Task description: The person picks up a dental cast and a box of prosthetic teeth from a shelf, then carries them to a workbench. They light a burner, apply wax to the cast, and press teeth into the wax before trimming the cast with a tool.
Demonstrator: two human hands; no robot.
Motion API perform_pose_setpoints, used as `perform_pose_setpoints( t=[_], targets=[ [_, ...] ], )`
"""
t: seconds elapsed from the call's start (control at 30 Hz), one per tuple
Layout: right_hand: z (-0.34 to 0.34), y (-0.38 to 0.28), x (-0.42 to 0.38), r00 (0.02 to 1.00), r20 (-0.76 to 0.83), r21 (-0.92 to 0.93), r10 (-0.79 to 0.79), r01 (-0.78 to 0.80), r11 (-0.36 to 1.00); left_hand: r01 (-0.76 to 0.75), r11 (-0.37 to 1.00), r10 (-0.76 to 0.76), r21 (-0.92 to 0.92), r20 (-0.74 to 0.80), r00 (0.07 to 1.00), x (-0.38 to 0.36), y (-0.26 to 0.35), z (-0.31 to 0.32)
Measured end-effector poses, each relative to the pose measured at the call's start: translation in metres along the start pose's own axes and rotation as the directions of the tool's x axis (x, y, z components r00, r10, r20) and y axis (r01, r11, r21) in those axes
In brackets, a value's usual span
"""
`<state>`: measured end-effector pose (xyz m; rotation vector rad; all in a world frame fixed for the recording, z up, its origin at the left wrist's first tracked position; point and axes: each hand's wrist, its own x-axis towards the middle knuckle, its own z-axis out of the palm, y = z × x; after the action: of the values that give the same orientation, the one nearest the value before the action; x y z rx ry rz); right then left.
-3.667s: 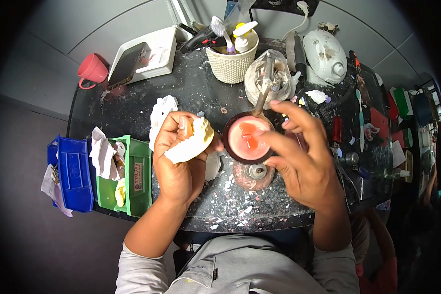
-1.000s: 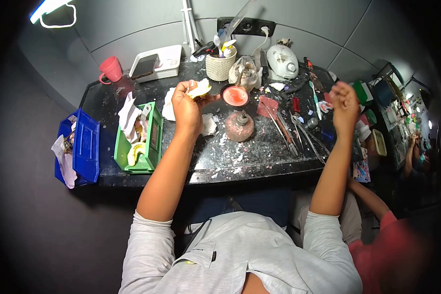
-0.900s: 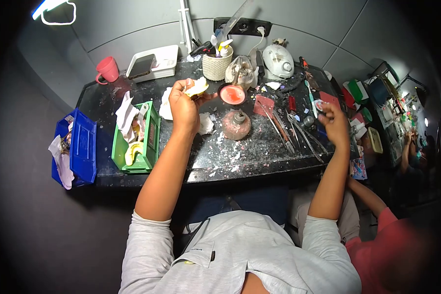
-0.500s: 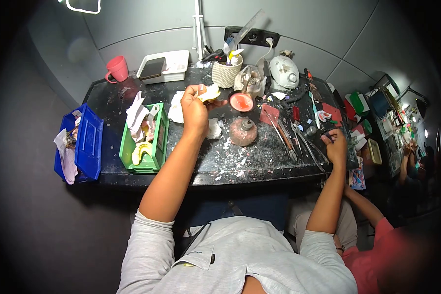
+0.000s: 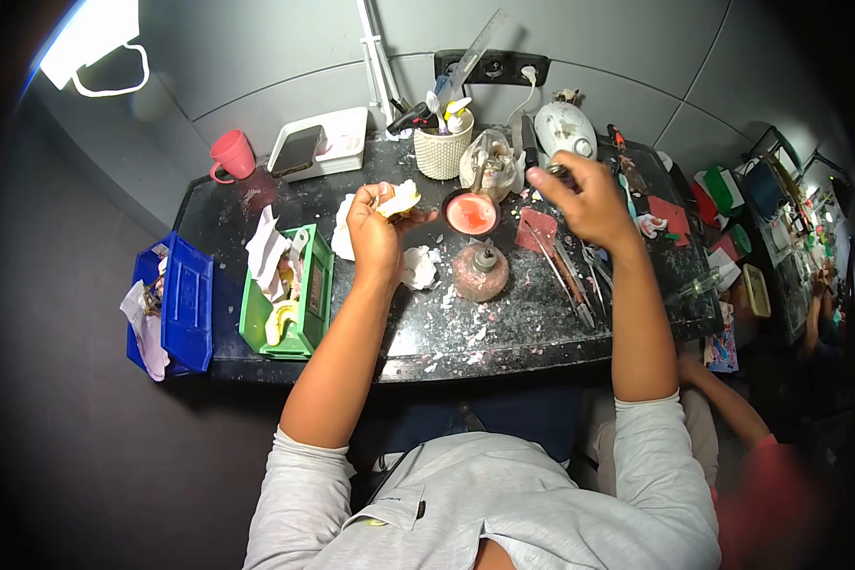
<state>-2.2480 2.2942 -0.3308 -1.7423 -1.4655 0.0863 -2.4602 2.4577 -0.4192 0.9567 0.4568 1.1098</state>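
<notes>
My left hand is closed around a cream and yellowish plaster dental cast, raised over the middle of the table. To its right, a round dark pan holds melted pink wax. My right hand is in the air above the right part of the table, its fingers wrapped round a small dark object, possibly a lighter; the grip hides most of it. A pinkish glass spirit lamp with a metal top stands in front of the pan, between my hands.
Green bin with another cast and blue bin are at left. Behind are a pink mug, white tray with a phone, and tool cup. Metal tools and a pink wax sheet lie right. Another person sits at right.
My right hand has moved up and to the left from the table's right edge, carrying the small dark object. My left hand keeps the cast at nearly the same place. The view has shifted slightly.
</notes>
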Motion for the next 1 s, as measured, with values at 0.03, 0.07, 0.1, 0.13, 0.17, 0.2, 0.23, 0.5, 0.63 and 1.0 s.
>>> perform_pose_setpoints(
  t=[0.03, 0.07, 0.1, 0.13, 0.17, 0.2, 0.23, 0.5, 0.63, 1.0],
  targets=[
    [0.008, 0.002, 0.000, 0.997, 0.070, 0.021, 0.039, -0.040, 0.999, 0.003, 1.000, -0.003, -0.001, 0.000, 1.000, 0.000, -0.001, -0.002],
    [0.017, 0.014, -0.003, 0.995, 0.096, 0.072, 0.033, -0.040, 0.997, 0.009, 1.000, -0.009, 0.007, -0.006, 1.000, 0.001, -0.002, -0.003],
    [0.029, 0.029, -0.006, 0.992, 0.125, 0.122, 0.024, -0.040, 0.992, -0.002, 1.000, 0.002, -0.011, -0.006, 1.000, 0.002, -0.003, -0.005],
    [0.038, 0.029, -0.010, 0.990, 0.135, 0.183, 0.050, -0.075, 0.980, -0.013, 0.999, 0.013, -0.030, -0.010, 1.000, 0.003, -0.003, -0.005],
    [0.042, 0.032, -0.014, 0.987, 0.147, 0.190, 0.059, -0.087, 0.978, -0.002, 1.000, 0.001, -0.023, -0.022, 1.000, 0.004, -0.003, -0.006],
    [0.043, 0.034, -0.020, 0.978, 0.206, 0.188, 0.043, -0.082, 0.979, 0.000, 1.000, 0.000, -0.020, -0.002, 1.000, 0.006, -0.003, -0.008],
    [0.042, 0.029, -0.024, 0.964, 0.264, 0.183, 0.028, -0.078, 0.980, 0.003, 1.000, -0.003, -0.021, 0.019, 1.000, 0.004, -0.003, -0.007],
    [0.048, 0.018, -0.037, 0.930, 0.366, 0.270, -0.031, -0.074, 0.960, 0.041, 0.997, -0.039, 0.070, -0.032, 0.999, -0.003, -0.007, 0.002],
    [0.050, 0.018, -0.042, 0.941, 0.331, 0.167, -0.073, 0.017, 0.986, 0.023, 0.999, -0.023, 0.044, -0.009, 1.000, -0.002, -0.005, 0.000],
    [0.048, 0.026, -0.042, 0.968, 0.250, 0.050, -0.028, 0.016, 0.999, 0.017, 0.999, -0.017, 0.035, -0.014, 1.000, -0.001, 0.002, -0.001]
  ],
)
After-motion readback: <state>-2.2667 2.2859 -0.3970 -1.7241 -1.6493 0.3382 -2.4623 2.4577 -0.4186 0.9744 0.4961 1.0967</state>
